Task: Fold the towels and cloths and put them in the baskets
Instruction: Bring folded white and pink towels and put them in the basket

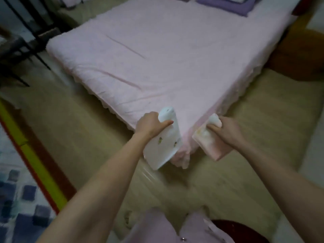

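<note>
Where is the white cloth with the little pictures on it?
The left hand grips the white cloth, folded, low in the middle of the head view, by the pink bed's near corner.

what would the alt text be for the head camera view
A person's left hand grips a folded white cloth and the right hand grips a folded pink towel, both held above the near corner of a pink mattress on the floor.

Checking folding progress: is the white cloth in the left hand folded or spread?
Folded: the white cloth hangs as a compact, layered rectangle from the left hand.
</note>
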Action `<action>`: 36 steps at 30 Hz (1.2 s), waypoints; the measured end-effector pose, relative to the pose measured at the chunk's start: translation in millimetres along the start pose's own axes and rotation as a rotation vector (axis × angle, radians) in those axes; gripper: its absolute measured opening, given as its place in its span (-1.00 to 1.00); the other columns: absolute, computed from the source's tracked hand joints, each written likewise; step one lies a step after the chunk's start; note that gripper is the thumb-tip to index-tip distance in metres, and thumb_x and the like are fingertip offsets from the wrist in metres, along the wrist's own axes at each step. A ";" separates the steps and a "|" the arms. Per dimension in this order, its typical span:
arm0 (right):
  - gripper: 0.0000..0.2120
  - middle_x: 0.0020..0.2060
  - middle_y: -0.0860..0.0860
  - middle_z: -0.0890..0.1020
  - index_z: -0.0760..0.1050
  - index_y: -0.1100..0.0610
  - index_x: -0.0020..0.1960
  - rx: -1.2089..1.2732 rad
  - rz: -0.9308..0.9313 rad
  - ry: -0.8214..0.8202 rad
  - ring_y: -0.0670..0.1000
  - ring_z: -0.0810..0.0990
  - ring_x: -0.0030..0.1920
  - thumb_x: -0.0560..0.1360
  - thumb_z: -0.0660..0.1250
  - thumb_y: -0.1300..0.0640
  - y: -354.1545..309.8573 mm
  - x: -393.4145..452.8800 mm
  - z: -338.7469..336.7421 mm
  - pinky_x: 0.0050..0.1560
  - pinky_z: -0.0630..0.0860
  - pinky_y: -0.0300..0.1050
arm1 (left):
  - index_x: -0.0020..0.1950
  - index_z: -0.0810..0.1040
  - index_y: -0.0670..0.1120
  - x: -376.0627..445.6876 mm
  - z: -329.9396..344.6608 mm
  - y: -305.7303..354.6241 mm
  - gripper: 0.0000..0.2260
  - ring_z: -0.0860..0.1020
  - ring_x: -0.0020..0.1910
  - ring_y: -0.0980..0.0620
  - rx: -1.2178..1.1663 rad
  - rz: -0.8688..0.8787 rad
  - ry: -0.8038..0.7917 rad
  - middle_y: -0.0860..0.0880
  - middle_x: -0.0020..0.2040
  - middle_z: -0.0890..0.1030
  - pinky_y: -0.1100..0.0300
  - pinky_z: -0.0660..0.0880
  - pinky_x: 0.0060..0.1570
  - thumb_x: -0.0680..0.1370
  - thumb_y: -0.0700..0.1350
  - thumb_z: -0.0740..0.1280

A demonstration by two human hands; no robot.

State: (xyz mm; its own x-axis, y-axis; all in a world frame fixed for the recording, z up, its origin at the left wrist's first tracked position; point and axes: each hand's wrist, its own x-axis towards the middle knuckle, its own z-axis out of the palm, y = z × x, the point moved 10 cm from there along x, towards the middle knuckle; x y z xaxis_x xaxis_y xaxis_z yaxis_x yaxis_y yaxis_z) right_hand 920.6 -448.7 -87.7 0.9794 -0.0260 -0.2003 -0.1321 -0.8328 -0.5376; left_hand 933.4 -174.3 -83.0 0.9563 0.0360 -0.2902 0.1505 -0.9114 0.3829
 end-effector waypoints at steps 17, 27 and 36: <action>-0.66 -0.17 0.16 0.61 0.52 0.20 -0.12 0.189 0.611 0.332 0.14 0.56 -0.20 0.51 0.31 -0.11 412.0 63.0 -262.0 -0.26 0.40 -0.10 | 0.13 0.51 -0.03 180.8 148.3 528.7 -0.47 0.56 -0.21 0.01 0.016 0.521 -0.141 0.03 -0.15 0.58 0.09 0.50 -0.18 0.42 0.37 0.27; -0.55 -0.01 0.23 0.62 0.55 0.28 0.07 0.224 0.704 0.446 0.20 0.59 -0.03 0.53 0.29 -0.12 516.9 228.4 -411.2 -0.04 0.51 0.01 | 0.06 0.52 -0.08 370.0 137.3 749.3 -0.51 0.56 -0.24 0.01 -0.004 0.615 -0.201 -0.02 -0.15 0.58 0.13 0.47 -0.21 0.45 0.33 0.29; -0.52 0.13 0.20 0.57 0.42 0.24 0.29 0.205 0.710 0.425 0.16 0.55 0.01 0.55 0.27 -0.10 657.4 406.5 -530.7 -0.08 0.44 -0.07 | 0.08 0.54 -0.08 526.8 182.7 953.0 -0.52 0.56 -0.26 0.02 0.047 0.664 -0.204 -0.03 -0.16 0.58 0.13 0.48 -0.24 0.46 0.31 0.29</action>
State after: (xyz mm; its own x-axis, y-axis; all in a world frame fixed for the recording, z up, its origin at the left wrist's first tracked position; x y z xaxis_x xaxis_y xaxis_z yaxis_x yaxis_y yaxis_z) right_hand 1312.9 -1300.2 -87.8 0.6224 -0.7440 -0.2433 -0.7215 -0.4248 -0.5468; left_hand 1534.9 -1098.7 -31.2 0.7749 -0.6092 -0.1686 -0.4656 -0.7305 0.4996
